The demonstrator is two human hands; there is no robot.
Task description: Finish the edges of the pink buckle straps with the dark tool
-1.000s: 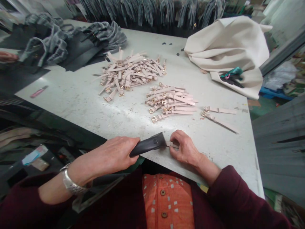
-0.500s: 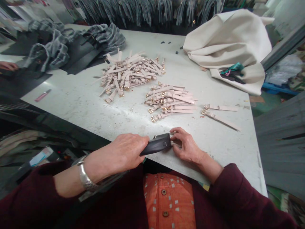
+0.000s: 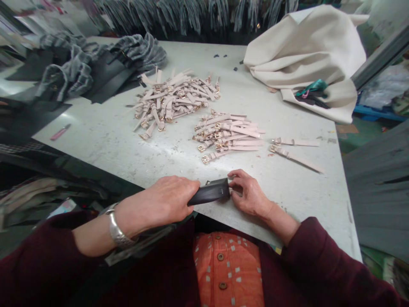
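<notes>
My left hand point(image 3: 169, 197) is wrapped round a black tool point(image 3: 212, 192) that looks like a stapler, held above the table's front edge. A small metal part shows on its upper side. My right hand point(image 3: 247, 194) is at the tool's far end with thumb and fingers curled together. Whatever lies between those fingertips is hidden by the tool. Beyond my hands is a pile of pale pink buckled straps point(image 3: 226, 134) with gold buckles. Two similar straps point(image 3: 297, 157) lie apart to the right.
A larger heap of pink straps point(image 3: 174, 100) lies farther back on the table point(image 3: 121, 149). Dark pieces with grey fabric point(image 3: 108, 64) cover the left side, near a small pink-handled tool point(image 3: 60, 132). Cream material point(image 3: 306, 51) bulges at the back right. Grey strips point(image 3: 188, 17) hang behind.
The black tool has tilted slightly in my left hand. My right hand stays at its end. The view has shifted a little, and the other person's hand at the left edge is less distinct.
</notes>
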